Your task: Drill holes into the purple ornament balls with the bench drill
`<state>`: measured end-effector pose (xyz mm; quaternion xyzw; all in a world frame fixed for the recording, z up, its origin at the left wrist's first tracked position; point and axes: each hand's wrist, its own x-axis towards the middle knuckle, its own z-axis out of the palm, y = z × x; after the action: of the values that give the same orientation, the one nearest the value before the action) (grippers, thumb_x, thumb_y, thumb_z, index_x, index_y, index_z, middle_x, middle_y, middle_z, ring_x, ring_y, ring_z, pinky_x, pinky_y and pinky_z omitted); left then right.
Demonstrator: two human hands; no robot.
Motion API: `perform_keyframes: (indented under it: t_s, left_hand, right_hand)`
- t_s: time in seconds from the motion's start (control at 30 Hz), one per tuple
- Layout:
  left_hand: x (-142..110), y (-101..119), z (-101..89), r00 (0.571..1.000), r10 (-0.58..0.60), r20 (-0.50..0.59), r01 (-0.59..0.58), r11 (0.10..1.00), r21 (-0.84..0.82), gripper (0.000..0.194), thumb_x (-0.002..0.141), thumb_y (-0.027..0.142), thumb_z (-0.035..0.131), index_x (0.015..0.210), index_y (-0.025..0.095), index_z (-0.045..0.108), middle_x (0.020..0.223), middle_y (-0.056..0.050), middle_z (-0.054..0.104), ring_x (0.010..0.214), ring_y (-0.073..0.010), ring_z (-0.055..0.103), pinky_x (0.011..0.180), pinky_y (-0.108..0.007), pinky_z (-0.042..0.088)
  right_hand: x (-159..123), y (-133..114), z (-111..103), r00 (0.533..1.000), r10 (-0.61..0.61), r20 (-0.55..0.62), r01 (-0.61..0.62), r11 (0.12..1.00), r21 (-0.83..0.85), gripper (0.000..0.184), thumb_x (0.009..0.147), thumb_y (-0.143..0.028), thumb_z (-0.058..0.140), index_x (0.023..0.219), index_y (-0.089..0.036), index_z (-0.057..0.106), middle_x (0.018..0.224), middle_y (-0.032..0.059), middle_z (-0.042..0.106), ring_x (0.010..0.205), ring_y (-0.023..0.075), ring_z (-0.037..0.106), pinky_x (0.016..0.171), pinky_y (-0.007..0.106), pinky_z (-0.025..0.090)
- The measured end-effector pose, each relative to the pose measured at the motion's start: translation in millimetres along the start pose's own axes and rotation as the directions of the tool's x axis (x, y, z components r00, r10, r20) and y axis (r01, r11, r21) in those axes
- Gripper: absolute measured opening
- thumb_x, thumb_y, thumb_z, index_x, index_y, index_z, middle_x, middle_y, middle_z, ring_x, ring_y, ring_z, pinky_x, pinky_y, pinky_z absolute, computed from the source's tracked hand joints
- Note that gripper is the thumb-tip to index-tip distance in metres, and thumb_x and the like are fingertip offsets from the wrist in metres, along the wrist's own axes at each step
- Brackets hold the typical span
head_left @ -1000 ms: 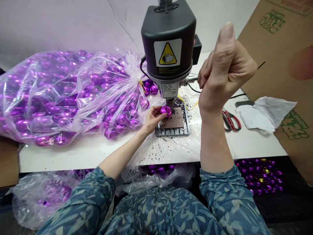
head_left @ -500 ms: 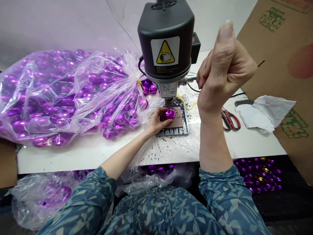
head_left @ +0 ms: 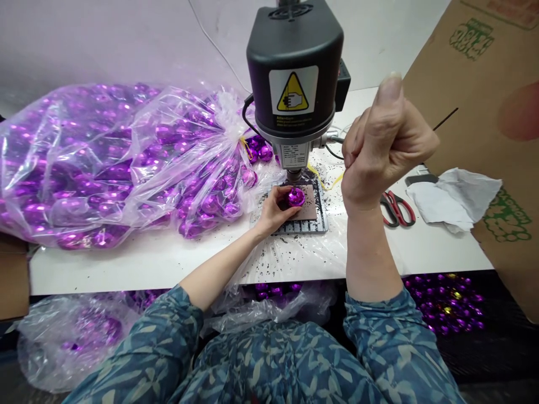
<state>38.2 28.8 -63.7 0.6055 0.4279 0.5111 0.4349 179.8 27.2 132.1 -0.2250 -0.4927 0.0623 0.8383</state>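
Note:
A shiny purple ball [head_left: 296, 196] sits on a brown board on the metal base plate [head_left: 303, 226] of a bench drill press [head_left: 295, 73]. My left hand [head_left: 275, 210] holds it from the left between thumb and fingers, directly beneath the chuck [head_left: 293, 175]. To the right of the press, my right hand [head_left: 385, 143] is raised and closed round its feed lever [head_left: 446, 118], a thin dark rod that shows past the fist. The fingers cover most of that lever. Whether the drill bit touches the ball is hard to make out.
A large tied plastic bag [head_left: 126, 163] of purple balls fills the left of the white table [head_left: 105, 269]. Red-and-black scissors [head_left: 398, 209], white paper [head_left: 455, 196] and a cardboard box [head_left: 501, 140] are at the right. More balls [head_left: 446, 303] lie below the table edge. Dark shavings litter the tabletop.
My right fist has come down a little with the lever, and more of the rod shows on its right. My left hand still holds the ball under the chuck. The view has shifted slightly.

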Motion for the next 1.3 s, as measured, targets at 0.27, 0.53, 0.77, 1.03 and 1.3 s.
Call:
perform_keyframes:
  t_s: [0.27,0.53,0.77,1.03,1.3]
  left_hand:
    - [-0.9,-0.9,-0.5,1.000,0.017,0.008,-0.017,1.000,-0.003,0.060,0.074,0.035,0.097,0.120,0.021,0.061,0.128,-0.013,0.073,0.124,-0.0296,0.071,0.116,-0.053,0.056]
    - [0.3,-3.0,-0.2,1.000,0.013,0.014,-0.013,1.000,-0.012,0.062,0.073,0.036,0.098,0.120,0.021,0.061,0.127,-0.013,0.074,0.122,-0.0296,0.073,0.113,-0.052,0.057]
    - [-0.5,0.1,0.4,1.000,0.020,0.010,-0.020,1.000,-0.002,0.059,0.074,0.034,0.097,0.120,0.022,0.061,0.126,-0.013,0.074,0.120,-0.0290,0.073,0.113,-0.054,0.057]
    - [0.9,1.7,3.6,1.000,0.008,0.001,-0.008,1.000,-0.003,0.058,0.073,0.031,0.097,0.118,0.021,0.061,0.124,-0.012,0.074,0.118,-0.0286,0.073,0.110,-0.052,0.057]
    - [-62.2,66.8,-21.8,0.986,-0.028,0.165,-0.025,0.950,0.312,0.038,0.078,0.030,0.085,0.110,0.026,0.066,0.103,-0.006,0.075,0.086,-0.0241,0.071,0.071,-0.038,0.059]
  right_hand:
    - [-13.4,11.4,-13.3,0.999,-0.043,-0.026,0.042,0.998,-0.053,0.073,0.097,-0.068,0.059,0.052,-0.023,0.022,0.038,-0.0058,0.024,0.033,0.0072,0.028,0.040,0.034,0.021]
    - [-30.7,25.4,-25.2,0.986,-0.166,-0.022,0.167,0.985,0.050,0.066,0.102,-0.042,0.059,0.050,-0.019,0.025,0.038,-0.0057,0.022,0.033,0.0071,0.026,0.040,0.031,0.015]
    - [-35.2,42.4,-23.2,0.942,-0.310,-0.126,0.318,0.947,0.046,0.065,0.101,-0.038,0.058,0.048,-0.020,0.024,0.036,-0.0078,0.019,0.028,0.0066,0.020,0.035,0.030,0.014]
    - [-22.0,21.1,-17.7,0.996,-0.075,-0.050,0.072,0.996,-0.049,0.073,0.099,-0.060,0.058,0.048,-0.022,0.023,0.037,-0.0071,0.022,0.031,0.0071,0.024,0.038,0.031,0.016]
    - [30.6,4.5,17.9,0.999,0.022,0.036,-0.021,0.999,-0.024,0.075,0.081,-0.092,0.044,0.051,-0.025,0.030,0.043,-0.0054,0.028,0.035,0.0086,0.026,0.042,0.035,0.026]
